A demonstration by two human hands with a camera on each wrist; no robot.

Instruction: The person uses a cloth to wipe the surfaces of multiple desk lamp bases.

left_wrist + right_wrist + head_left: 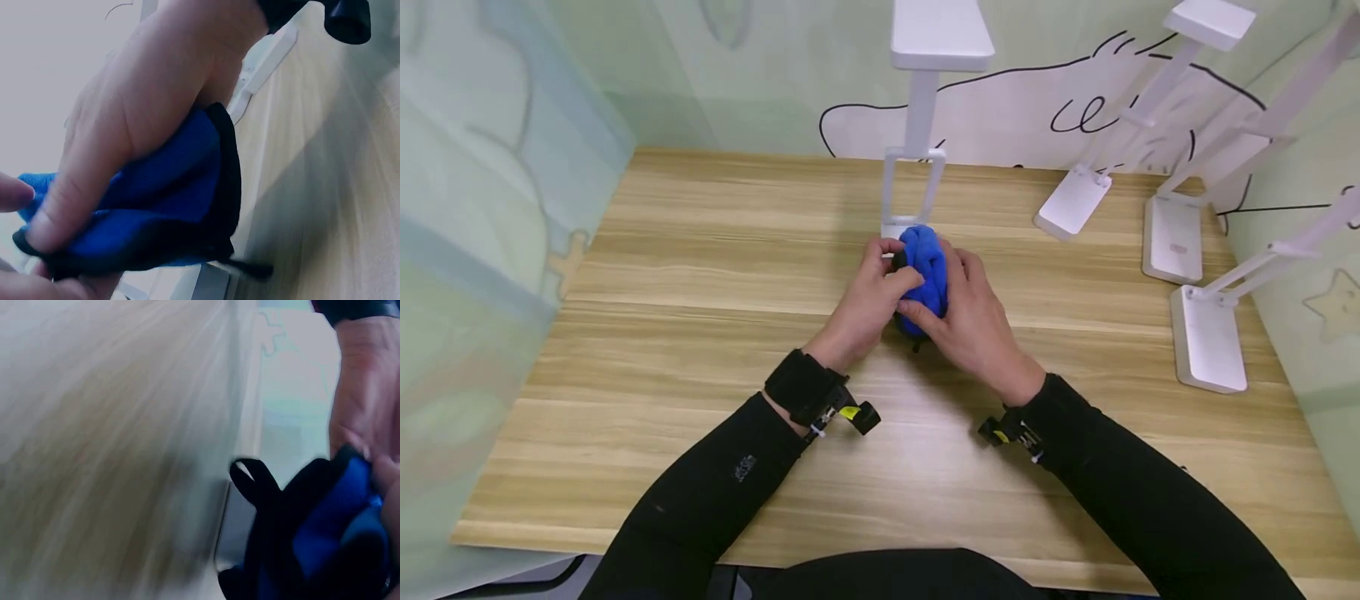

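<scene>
A blue cloth with black edging, folded or bunched into a thick bundle, is between both hands over the middle of the table. My left hand grips its left side with bent fingers and thumb. On the other side, my right hand wraps around the bundle, thumb across the near end. In the left wrist view, the right hand's thumb lies over the cloth, and a dark loop hangs from one corner. The right wrist view shows that black loop too. Some fingertips are hidden behind the cloth.
The wooden table meets printed wall panels at the back and sides. A white lamp stands directly behind the hands. Several more white lamps line the right side, including one with a flat base.
</scene>
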